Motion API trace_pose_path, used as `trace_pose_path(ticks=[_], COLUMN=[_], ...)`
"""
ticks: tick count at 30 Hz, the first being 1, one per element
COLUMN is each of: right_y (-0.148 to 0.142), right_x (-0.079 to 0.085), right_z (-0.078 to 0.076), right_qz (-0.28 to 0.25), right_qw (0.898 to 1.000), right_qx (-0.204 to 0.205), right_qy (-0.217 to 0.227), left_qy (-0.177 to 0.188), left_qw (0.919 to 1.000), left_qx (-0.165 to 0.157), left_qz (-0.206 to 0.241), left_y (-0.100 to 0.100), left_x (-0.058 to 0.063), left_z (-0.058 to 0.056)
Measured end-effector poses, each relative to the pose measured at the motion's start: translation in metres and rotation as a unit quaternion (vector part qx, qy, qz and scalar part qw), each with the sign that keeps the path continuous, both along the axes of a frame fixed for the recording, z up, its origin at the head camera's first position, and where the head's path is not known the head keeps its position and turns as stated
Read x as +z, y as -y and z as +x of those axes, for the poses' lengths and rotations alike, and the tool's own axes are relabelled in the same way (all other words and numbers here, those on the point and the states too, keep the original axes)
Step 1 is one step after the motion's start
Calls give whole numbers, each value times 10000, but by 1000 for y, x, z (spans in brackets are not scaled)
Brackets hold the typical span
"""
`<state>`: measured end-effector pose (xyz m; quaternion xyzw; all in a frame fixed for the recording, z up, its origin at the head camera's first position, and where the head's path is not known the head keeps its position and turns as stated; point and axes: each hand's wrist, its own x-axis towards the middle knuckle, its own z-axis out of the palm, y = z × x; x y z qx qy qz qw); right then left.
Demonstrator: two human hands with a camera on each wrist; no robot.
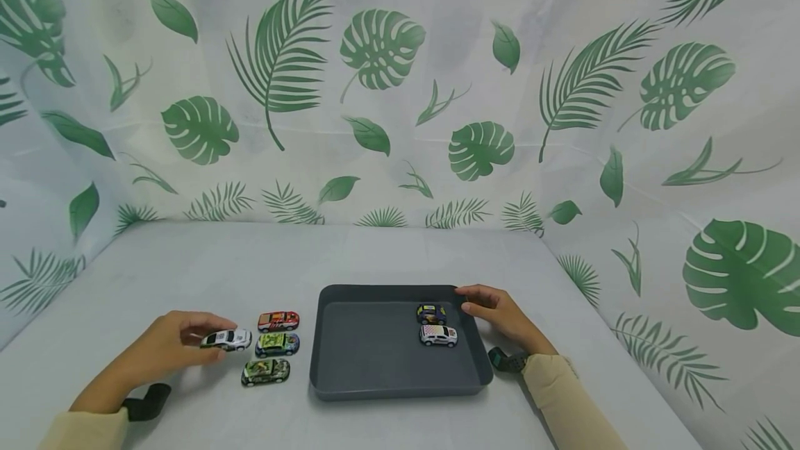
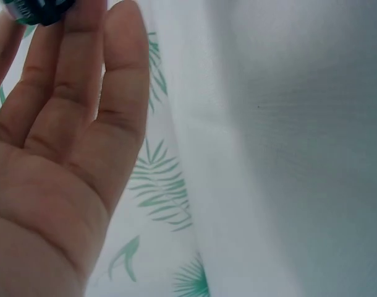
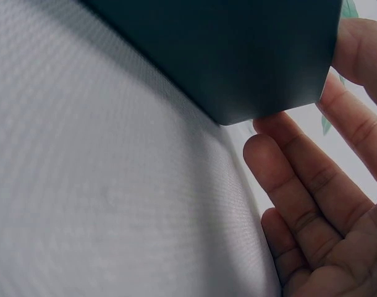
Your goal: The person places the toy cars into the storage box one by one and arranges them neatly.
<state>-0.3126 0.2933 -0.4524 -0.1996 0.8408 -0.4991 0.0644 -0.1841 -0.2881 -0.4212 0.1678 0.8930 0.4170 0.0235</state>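
White car (image 1: 228, 339) narrowly pinched in left fingers (image 1: 212, 319), tray (image 1: 369, 346) loosely in right fingers (image 1: 480, 291); might bump yellow-green car (image 1: 278, 344) if carried low.

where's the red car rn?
Head view: the red car is left of the tray, just beyond the yellow-green car, the farthest of three cars in that column.

A: What's lower L of frame?
B: L grip (image 1: 169, 346) pinching white car (image 1: 228, 340), nr 3 cars (image 1: 278, 344) on desk (image 1: 387, 252).
A: Lower R?
B: R grip (image 1: 500, 312) touching tray (image 1: 369, 346) corner, w/ 2 cars (image 1: 439, 336) inside.
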Motion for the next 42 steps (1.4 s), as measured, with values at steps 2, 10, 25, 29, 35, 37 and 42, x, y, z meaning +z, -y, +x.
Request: trace_pose_path(ticks=[2,10,25,29,35,37,42], right_y=[0,1,3,0,0,-1,-1], right_x=[0,0,3,1,0,0,-1], right_z=[0,0,2,1,0,0,-1], right_qz=[-6,15,-40,-54,-52,-57,-75], right_qw=[10000,10000,10000,10000,10000,10000,10000], right_qx=[-5,-30,19,-9,-2,1,26], right_qy=[-8,-28,-8,0,-7,-7,-17], left_qy=[-5,-174,-280,-274,-341,-377,-398], left_qw=[9999,9984,9984,9982,9980,9981,9982], left_qx=[170,539,496,530,515,479,437], left_qz=[-7,77,53,-77,-133,-123,-55], left_y=[-2,-10,-20,-22,-26,-28,-33], left_x=[1,0,7,10,12,13,14], left_z=[1,2,-1,-2,-2,-3,-3])
